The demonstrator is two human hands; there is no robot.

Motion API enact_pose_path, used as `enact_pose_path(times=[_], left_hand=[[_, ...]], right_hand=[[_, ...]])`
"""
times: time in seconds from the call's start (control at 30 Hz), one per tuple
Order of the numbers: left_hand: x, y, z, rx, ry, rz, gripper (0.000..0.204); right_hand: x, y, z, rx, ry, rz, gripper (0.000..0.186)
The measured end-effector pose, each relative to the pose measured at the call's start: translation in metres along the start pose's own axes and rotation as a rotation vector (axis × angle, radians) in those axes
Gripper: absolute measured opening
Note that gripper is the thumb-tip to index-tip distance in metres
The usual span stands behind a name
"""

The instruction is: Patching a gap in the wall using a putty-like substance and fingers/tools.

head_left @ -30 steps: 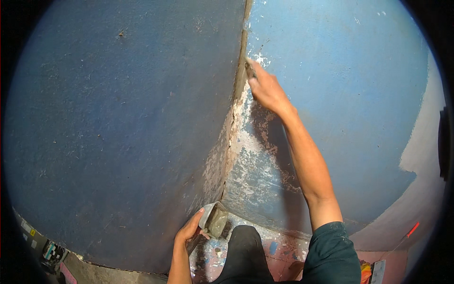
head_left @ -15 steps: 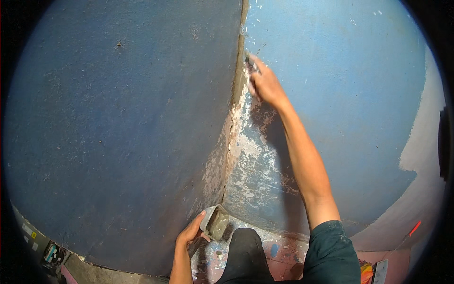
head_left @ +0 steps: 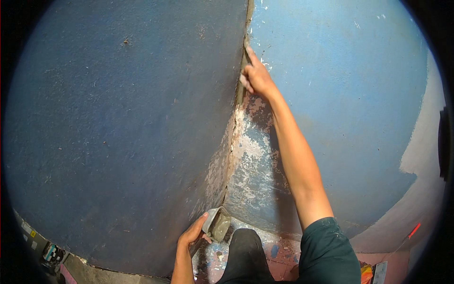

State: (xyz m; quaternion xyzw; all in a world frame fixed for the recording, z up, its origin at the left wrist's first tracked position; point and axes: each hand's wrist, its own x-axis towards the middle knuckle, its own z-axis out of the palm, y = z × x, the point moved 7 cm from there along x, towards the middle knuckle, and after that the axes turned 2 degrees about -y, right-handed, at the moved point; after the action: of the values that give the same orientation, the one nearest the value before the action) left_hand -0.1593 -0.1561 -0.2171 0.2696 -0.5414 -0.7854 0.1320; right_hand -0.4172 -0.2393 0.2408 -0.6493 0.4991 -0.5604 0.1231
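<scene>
My left hand [head_left: 193, 231] grips a small grey tub [head_left: 211, 222] smeared with wet grey-brown filler [head_left: 221, 226], its mouth tipped to the right, low by the foot of the wall corner. My right hand [head_left: 257, 78] reaches high into the corner, index finger stretched upward, the other fingers curled. A small greyish, blade-like piece [head_left: 246, 40] shows at that fingertip, against the corner; its handle, if any, is hidden by my hand. A strip of grey-brown filler [head_left: 241, 92] lines the upper corner. Lower down, an open crack [head_left: 231, 156] runs between the walls.
A dark blue wall [head_left: 113, 132] stands left, a lighter blue wall [head_left: 345, 118] right, with peeling paint [head_left: 248, 154] near the corner. My knee [head_left: 244, 248] is close below the tub. A red-handled tool [head_left: 414, 230] leans at lower right. The floor [head_left: 215, 265] is paint-spotted.
My right hand has moved slightly up and left, its fingertip now against the corner. The tub stays in my left hand, nearly unmoved. The view has shifted slightly.
</scene>
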Motion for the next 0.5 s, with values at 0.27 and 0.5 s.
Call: enact_pose_path(times=[0.27, 0.5], left_hand=[[-0.003, 0.005, 0.007, 0.041, -0.026, -0.014, 0.081], [-0.004, 0.003, 0.005, 0.037, -0.024, -0.015, 0.078]], right_hand=[[0.024, -0.079, -0.043, -0.984, 0.289, -0.112, 0.070], [0.041, -0.079, -0.022, -1.434, 0.231, -0.147, 0.080]])
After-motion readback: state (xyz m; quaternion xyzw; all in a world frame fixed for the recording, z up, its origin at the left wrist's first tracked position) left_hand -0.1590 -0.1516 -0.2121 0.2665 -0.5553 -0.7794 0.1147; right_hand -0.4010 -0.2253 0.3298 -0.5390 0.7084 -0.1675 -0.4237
